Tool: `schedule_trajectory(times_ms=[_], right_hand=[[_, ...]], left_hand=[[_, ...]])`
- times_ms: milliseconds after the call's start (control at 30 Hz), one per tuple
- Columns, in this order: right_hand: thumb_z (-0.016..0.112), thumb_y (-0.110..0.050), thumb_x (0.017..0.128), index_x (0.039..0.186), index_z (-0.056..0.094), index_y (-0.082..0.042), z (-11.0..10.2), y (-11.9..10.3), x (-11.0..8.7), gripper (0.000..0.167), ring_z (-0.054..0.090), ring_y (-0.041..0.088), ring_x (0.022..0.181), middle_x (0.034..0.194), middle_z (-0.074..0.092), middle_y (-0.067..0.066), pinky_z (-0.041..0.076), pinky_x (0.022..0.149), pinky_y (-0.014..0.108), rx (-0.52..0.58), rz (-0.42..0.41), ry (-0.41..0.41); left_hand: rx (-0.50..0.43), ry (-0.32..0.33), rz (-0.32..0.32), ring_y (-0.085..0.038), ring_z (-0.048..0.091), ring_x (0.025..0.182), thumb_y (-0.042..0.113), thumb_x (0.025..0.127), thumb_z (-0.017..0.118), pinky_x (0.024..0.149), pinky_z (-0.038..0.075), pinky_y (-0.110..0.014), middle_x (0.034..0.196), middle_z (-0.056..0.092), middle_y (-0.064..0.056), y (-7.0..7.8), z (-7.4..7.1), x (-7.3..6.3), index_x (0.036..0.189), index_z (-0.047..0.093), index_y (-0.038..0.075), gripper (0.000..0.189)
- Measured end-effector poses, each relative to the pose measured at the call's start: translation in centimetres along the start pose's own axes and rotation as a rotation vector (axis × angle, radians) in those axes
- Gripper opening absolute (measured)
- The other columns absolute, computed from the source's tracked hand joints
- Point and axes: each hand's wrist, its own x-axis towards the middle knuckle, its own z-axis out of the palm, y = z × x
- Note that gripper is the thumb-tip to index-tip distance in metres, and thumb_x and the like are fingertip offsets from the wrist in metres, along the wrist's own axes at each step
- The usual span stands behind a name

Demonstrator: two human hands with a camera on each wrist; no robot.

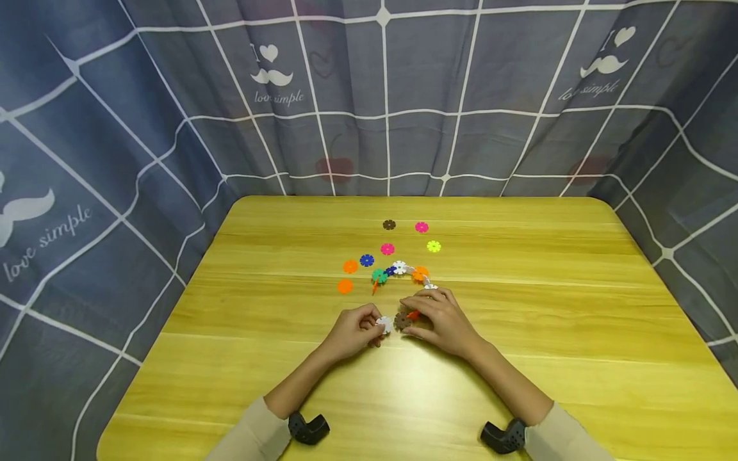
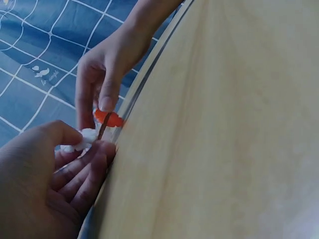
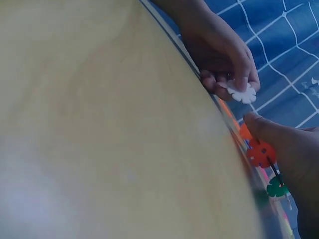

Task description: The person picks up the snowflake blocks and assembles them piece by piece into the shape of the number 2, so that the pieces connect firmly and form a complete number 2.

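Between thumb and curled fingers, my left hand (image 1: 354,330) pinches a white notched snowflake disc (image 1: 384,324). Just right of it, my right hand (image 1: 442,320) holds a brown snowflake disc (image 1: 402,321) joined to an orange-red disc (image 1: 413,315). A chain of linked discs curves away beyond the right hand: a white disc (image 1: 400,267), an orange disc (image 1: 420,274) and a green disc (image 1: 380,276) show in it. Part of the chain is hidden under the right hand. In the left wrist view, the white disc (image 2: 79,142) is close beside the brown disc's edge (image 2: 103,125); whether they touch, I cannot tell.
Loose discs lie on the wooden table (image 1: 259,301) beyond the hands: a blue disc (image 1: 366,260), orange discs (image 1: 344,286), pink discs (image 1: 387,249), a dark brown disc (image 1: 389,225) and a yellow-green disc (image 1: 434,246). A grey checked curtain (image 1: 415,96) hangs behind.
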Motion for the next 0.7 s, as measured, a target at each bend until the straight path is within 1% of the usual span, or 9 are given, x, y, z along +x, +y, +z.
schedule_trajectory(times_ms=[67,167,300,400,533,600,700], right_hand=[[0.073,-0.041,0.076,0.117,0.064,-0.013,0.1,0.4,0.0,0.050,0.050,0.018,0.108,0.110,0.064,-0.003,0.028,0.096,0.044,-0.001,-0.015,-0.010],[0.074,-0.039,0.075,0.112,0.067,-0.015,0.3,0.8,0.0,0.045,0.052,0.017,0.107,0.107,0.064,-0.004,0.027,0.098,0.047,0.015,-0.031,-0.019],[0.075,-0.036,0.075,0.108,0.069,-0.016,0.5,1.0,-0.1,0.039,0.054,0.015,0.103,0.104,0.065,-0.006,0.025,0.100,0.049,0.066,-0.046,-0.019],[0.075,-0.036,0.075,0.107,0.069,-0.017,0.6,1.0,-0.2,0.037,0.055,0.011,0.100,0.101,0.065,-0.009,0.024,0.101,0.048,0.106,-0.030,-0.018],[0.075,-0.034,0.076,0.106,0.069,-0.018,0.6,1.0,-0.4,0.035,0.054,0.009,0.097,0.098,0.065,-0.011,0.023,0.101,0.046,0.161,0.005,-0.014],[0.075,-0.033,0.076,0.106,0.069,-0.017,0.7,1.0,-0.4,0.035,0.055,0.010,0.096,0.097,0.065,-0.011,0.023,0.101,0.046,0.180,0.010,-0.007],[0.076,-0.030,0.075,0.106,0.070,-0.016,0.7,0.9,-0.5,0.034,0.054,0.012,0.096,0.095,0.065,-0.010,0.024,0.100,0.047,0.198,0.011,0.007]], left_hand=[[0.103,0.016,0.048,-0.015,0.061,0.055,0.011,0.089,0.062,0.051,0.051,-0.027,0.066,0.064,-0.003,-0.1,-0.1,0.0,0.086,0.058,0.006,0.007],[0.223,0.041,0.116,-0.006,0.056,0.054,0.016,0.089,0.063,0.050,0.048,-0.023,0.065,0.061,0.005,-0.1,0.0,0.0,0.085,0.059,0.010,0.008],[0.344,0.087,0.208,-0.001,0.050,0.056,0.017,0.089,0.063,0.050,0.046,-0.019,0.068,0.057,0.008,-0.2,0.3,0.0,0.085,0.061,0.011,0.007],[0.397,0.117,0.270,-0.001,0.049,0.058,0.016,0.088,0.063,0.051,0.045,-0.018,0.070,0.056,0.008,-0.3,0.5,0.0,0.086,0.063,0.011,0.006],[0.436,0.151,0.336,-0.001,0.048,0.059,0.016,0.088,0.064,0.052,0.043,-0.015,0.070,0.056,0.008,-0.5,0.8,0.1,0.085,0.064,0.011,0.006],[0.451,0.165,0.363,-0.001,0.048,0.059,0.016,0.088,0.064,0.052,0.042,-0.014,0.071,0.056,0.007,-0.5,0.9,0.0,0.085,0.065,0.010,0.007],[0.457,0.187,0.385,-0.002,0.047,0.059,0.016,0.089,0.062,0.052,0.042,-0.014,0.071,0.055,0.007,-0.6,1.0,0.0,0.085,0.065,0.008,0.009]])
